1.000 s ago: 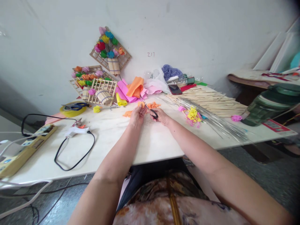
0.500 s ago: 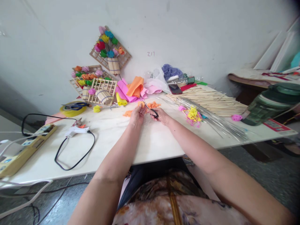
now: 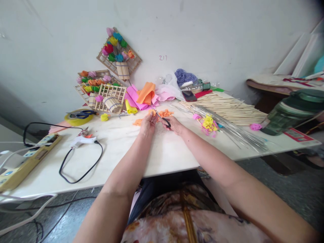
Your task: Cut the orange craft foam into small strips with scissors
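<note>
White table (image 3: 164,152) across the whole width, butted against a pale wall (image 3: 202,30); green jar (image 3: 293,111) lying at the far right edge; fan of wooden sticks (image 3: 227,108) and clear wire stems (image 3: 235,131) spread over the right half; stick trellises with paper flowers (image 3: 117,54) propped at the back left, a second lattice frame (image 3: 108,98) flat below them; yellowish power strip (image 3: 27,155) at the left edge, white glue gun (image 3: 82,141) with its black cord beside it; folded pink and orange paper sheets (image 3: 145,96) just behind the hands; yellow tape roll (image 3: 77,118) with blue-handled scissors on top; dark phone (image 3: 189,96) near the back; yellow and pink cuttings (image 3: 209,123) right of the hands.

Left hand (image 3: 148,125) curled, fingertips pinching a small orange paper piece (image 3: 152,113) just above the tabletop; right hand (image 3: 173,125) closed round the black handles of scissors (image 3: 162,118), blades angled up and left, touching that orange piece; blades too small to tell whether parted; orange scraps (image 3: 165,113) lying on the table right behind.
</note>
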Motion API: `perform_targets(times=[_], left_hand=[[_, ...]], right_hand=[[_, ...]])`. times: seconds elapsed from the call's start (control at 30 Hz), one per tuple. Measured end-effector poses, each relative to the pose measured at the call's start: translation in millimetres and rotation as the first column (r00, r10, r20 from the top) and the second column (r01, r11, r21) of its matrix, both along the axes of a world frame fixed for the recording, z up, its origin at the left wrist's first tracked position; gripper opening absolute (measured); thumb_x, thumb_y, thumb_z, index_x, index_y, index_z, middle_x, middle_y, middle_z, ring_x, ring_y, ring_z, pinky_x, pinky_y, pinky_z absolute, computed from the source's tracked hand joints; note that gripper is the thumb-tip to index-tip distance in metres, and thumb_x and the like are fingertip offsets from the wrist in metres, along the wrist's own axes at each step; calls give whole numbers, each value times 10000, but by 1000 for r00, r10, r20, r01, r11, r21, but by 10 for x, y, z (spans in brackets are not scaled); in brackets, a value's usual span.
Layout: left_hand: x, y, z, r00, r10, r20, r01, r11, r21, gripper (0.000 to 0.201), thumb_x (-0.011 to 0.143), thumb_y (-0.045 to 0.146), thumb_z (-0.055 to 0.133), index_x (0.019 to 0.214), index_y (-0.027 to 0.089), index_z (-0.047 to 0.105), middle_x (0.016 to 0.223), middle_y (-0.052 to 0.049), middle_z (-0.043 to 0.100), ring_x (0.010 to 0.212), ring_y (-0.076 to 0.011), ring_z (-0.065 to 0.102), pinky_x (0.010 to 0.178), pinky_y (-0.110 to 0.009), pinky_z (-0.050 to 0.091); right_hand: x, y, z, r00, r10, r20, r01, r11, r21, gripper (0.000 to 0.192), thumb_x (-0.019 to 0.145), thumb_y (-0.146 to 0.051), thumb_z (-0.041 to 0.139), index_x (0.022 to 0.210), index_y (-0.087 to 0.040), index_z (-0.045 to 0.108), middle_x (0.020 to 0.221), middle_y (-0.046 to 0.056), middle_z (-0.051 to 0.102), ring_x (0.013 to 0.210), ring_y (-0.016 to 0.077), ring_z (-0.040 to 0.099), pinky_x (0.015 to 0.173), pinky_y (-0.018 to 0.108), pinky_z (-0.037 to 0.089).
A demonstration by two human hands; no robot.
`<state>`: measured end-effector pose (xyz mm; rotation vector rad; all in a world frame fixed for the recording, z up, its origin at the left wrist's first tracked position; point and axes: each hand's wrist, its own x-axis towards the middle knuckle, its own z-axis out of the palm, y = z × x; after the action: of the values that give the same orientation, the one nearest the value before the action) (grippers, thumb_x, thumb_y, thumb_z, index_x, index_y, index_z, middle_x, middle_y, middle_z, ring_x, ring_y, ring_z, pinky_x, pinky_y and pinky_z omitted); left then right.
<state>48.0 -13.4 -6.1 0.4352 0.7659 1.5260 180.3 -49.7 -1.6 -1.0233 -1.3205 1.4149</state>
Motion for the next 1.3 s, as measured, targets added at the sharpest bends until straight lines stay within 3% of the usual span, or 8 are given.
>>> perform_targets(times=[0.13,0.33,0.67,1.3], left_hand=[[-13,16,-17,1000,2,0,-2,1000,5,125,842,84,637,744,162,637,755,-57,734,868,-168,748,866,-259,584],[-33,23,-27,1000,1,-30,0,1000,7,53,825,124,648,851,169,645,881,-77,768,986,-201,745,911,-299,586],[-54,-1,4,1000,5,-8,-5,1000,21,142,856,93,606,746,184,604,701,-24,699,896,-175,749,857,-269,583],[-100,12,-36,987,2,-161,13,996,92,181,900,71,583,738,152,585,732,-36,707,764,-139,729,921,-325,566]], right_hand=[[-9,13,-15,1000,-13,18,13,1000,11,340,745,-447,802,667,-184,601,488,-42,467,428,62,345,371,188,239],[-5,21,-31,998,-25,49,24,999,29,317,763,-402,792,641,-174,607,479,-31,499,410,64,374,372,187,255],[20,44,-62,998,10,61,-13,999,42,278,846,-314,724,648,-147,624,494,4,592,355,49,393,357,173,255],[14,22,-13,998,-1,62,1,1000,-4,298,817,-364,763,673,-148,618,473,-29,501,372,46,354,331,186,215]])
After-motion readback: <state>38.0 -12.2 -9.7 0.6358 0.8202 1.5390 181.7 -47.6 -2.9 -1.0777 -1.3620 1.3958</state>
